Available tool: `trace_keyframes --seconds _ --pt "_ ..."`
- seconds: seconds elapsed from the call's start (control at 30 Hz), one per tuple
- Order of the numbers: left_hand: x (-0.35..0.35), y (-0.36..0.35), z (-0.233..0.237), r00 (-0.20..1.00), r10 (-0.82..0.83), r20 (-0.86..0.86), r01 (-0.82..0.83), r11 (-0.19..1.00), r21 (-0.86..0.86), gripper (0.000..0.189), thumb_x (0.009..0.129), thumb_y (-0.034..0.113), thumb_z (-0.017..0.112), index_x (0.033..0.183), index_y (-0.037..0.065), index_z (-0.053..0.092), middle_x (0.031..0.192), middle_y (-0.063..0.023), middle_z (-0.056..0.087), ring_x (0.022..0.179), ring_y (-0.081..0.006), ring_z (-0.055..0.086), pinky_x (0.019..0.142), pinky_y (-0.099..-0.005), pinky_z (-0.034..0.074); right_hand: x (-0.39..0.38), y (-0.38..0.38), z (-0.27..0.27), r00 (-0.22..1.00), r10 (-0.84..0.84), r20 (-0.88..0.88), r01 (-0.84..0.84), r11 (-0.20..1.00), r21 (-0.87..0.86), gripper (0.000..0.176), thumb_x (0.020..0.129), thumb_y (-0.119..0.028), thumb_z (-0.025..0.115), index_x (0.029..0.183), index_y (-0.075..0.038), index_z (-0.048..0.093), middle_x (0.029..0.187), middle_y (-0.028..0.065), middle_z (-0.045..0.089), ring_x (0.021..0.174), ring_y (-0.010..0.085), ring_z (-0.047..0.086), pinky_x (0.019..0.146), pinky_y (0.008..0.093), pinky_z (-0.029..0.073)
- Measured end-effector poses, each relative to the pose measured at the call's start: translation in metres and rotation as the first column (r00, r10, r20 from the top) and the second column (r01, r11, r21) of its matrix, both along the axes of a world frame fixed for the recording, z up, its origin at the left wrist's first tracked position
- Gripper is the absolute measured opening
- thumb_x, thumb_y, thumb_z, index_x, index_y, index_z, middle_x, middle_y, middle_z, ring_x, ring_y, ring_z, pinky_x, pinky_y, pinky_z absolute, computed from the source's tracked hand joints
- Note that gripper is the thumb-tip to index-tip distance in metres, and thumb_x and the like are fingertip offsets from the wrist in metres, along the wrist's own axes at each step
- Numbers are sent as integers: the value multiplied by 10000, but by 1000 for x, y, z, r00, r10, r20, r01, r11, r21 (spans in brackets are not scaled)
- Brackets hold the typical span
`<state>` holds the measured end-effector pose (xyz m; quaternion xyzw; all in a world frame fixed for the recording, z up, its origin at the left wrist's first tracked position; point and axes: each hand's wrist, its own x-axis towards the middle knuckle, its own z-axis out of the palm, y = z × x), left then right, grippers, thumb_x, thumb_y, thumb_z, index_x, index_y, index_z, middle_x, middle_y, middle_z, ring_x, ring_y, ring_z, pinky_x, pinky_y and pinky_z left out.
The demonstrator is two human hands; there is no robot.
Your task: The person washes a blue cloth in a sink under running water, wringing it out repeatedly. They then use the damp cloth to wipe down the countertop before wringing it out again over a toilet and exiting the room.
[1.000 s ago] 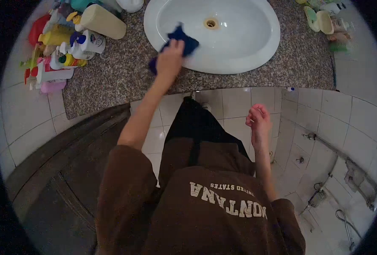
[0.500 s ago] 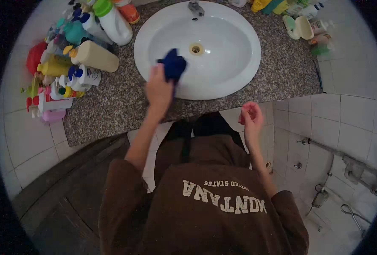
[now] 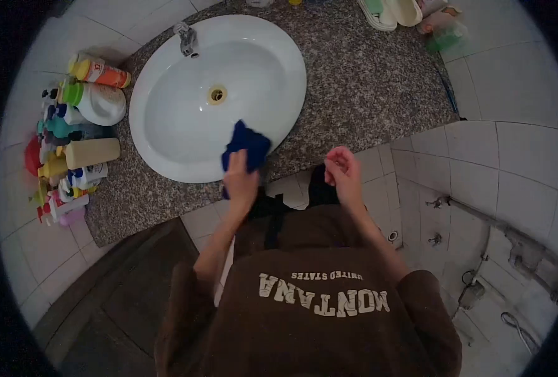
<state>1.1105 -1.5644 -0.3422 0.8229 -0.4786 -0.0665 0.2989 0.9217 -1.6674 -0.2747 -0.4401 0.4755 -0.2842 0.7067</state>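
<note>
A dark blue cloth [image 3: 249, 146] is bunched under my left hand [image 3: 240, 179], whose fingers press it against the near right rim of the white sink [image 3: 166, 151]. Part of the cloth hangs below the hand toward the counter edge. My right hand [image 3: 343, 173] is raised in front of the counter's front edge, fingers curled in toward the thumb. I make out nothing in it. The sink bowl shows a drain with a yellowish ring [image 3: 217, 95] and a chrome faucet [image 3: 186, 41] at the back.
Several bottles crowd the speckled granite counter [image 3: 361, 81] on the left, among them a beige bottle [image 3: 93, 153] and a white bottle with a green cap [image 3: 97, 103]. An open soap dish [image 3: 379, 14] lies at the back right. Wall pipes [image 3: 505, 226] run at the right.
My left hand has moved the cloth from the sink's near left rim to its near right rim. The view has turned, and my right hand stays curled beside the counter edge.
</note>
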Motion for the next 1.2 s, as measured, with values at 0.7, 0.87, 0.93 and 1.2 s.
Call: trace_keyframes --seconds 0.7,0.87,0.93,1.2 --pt "-92 -227 38 942 -275 193 282 959 -8 347 582 67 560 917 60 466 834 -100 501 650 -257 539 523 -335 452 -105 -151 9 983 -186 -15 185 982 -31 44 792 -28 461 814 -64 475 577 0 421 449 71 374 391 213 270" --pt "84 -282 65 873 84 481 -53 996 -77 369 612 107 582 953 73 447 857 -116 513 675 -323 532 555 -421 422 -98 -166 -1 973 -223 -51 223 975 -15 24 785 -43 488 804 -57 482 591 -1 447 457 64 389 396 203 281" --pt "135 -298 57 831 17 557 -56 997 53 359 626 148 587 959 66 478 872 -134 541 722 -319 545 576 -412 435 -94 -168 8 967 -245 -69 245 969 -9 18 786 -48 490 799 -60 484 585 -5 443 458 61 385 399 205 281" --pt "51 -300 4 943 -204 263 152 967 205 369 607 187 613 946 62 539 775 -148 570 706 -308 560 596 -395 444 -103 -162 -9 929 -356 -102 362 931 47 10 794 -57 486 791 -67 484 573 -16 429 465 64 375 416 210 280"
